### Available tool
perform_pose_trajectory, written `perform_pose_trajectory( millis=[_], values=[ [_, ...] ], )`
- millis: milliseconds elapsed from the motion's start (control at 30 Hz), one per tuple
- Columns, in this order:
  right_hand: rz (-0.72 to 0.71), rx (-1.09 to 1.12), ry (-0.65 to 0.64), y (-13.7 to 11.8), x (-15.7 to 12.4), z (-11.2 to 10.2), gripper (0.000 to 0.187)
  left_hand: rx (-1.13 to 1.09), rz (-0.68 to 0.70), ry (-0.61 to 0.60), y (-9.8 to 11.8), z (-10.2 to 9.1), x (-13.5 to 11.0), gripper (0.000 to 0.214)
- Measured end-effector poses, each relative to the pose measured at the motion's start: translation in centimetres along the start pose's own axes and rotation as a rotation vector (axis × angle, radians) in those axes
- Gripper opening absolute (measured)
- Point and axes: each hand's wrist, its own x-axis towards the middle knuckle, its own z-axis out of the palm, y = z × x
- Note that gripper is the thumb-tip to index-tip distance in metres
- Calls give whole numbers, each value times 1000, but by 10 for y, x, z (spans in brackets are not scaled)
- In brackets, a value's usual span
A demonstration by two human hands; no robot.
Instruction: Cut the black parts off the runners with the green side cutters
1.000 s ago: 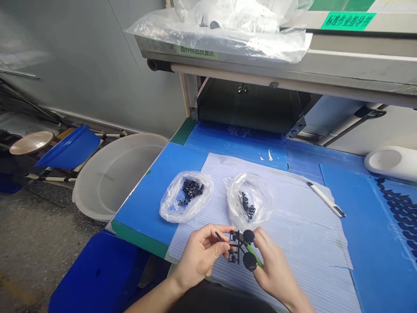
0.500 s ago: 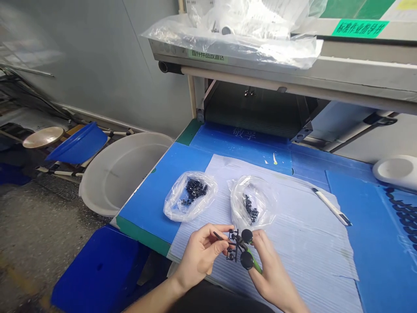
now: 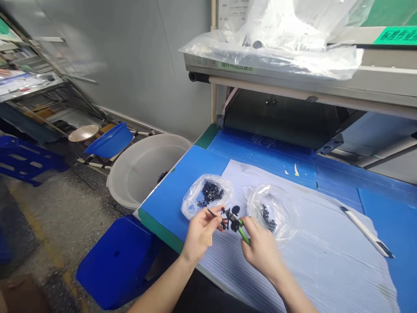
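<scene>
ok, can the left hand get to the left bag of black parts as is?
Probably yes: the left hand sits just below the left bag with nothing between, though it is pinching the black sprue.

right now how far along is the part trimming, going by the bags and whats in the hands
Done: both clear bags already hold small black pieces. In hand: the left hand holds a black sprue while the right hand works it with green-handled cutters. Left: pieces remain attached to the sprue.
</scene>
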Motion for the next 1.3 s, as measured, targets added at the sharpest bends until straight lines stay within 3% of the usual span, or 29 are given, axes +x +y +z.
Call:
perform_pose_trajectory(
  millis=[167,300,400,633,967,1300],
  values=[
    [42,-26,-38,-8,16,4,31,53,110,114,7,-7,12,29],
    [-58,160,-26,2,-2,4,39,105,137,58,3,-2,7,34],
    [-100,258,12,8,-16,2,46,122,126,-9,-2,6,2,22],
    [-42,309,86,15,-35,-8,46,144,65,-107,-9,30,-1,16],
    [10,114,214,25,-48,-9,30,215,57,-91,-15,53,-6,21],
    [67,383,177,36,-68,-12,46,262,92,-108,-18,72,-8,19]
  ],
)
